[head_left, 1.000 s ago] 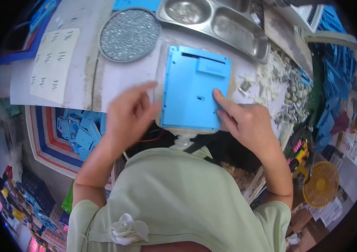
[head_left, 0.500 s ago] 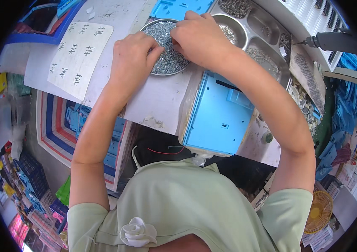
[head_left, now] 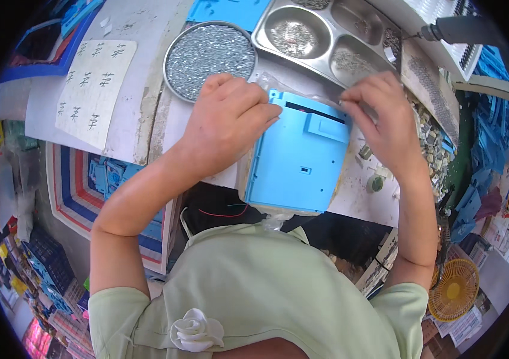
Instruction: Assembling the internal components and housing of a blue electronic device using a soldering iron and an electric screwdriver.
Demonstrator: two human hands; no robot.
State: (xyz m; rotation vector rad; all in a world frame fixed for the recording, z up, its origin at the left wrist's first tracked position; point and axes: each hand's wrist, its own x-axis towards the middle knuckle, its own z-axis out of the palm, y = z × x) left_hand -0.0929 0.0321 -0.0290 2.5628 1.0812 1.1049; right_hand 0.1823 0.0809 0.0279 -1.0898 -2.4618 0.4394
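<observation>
A light-blue plastic panel with a dark slot and a raised block near its far edge lies on the bench in front of me. My left hand is closed in a pinch at the panel's far left corner; what its fingertips hold is hidden. Over the far right corner, my right hand pinches with thumb and forefinger, and a tiny shiny metal piece shows at the tips. Beyond my left hand stands a round metal bowl full of small silvery screws.
A steel compartment tray with small metal parts sits at the far right. A dark electric screwdriver points in from the right. Marked paper lies on the left. Another blue panel is beyond the bowl. A striped bag holds blue parts below.
Both hands have left the bowl of screws and come nearer. The left is now at the panel's far left corner, the right at its far right corner. The view has shifted slightly.
</observation>
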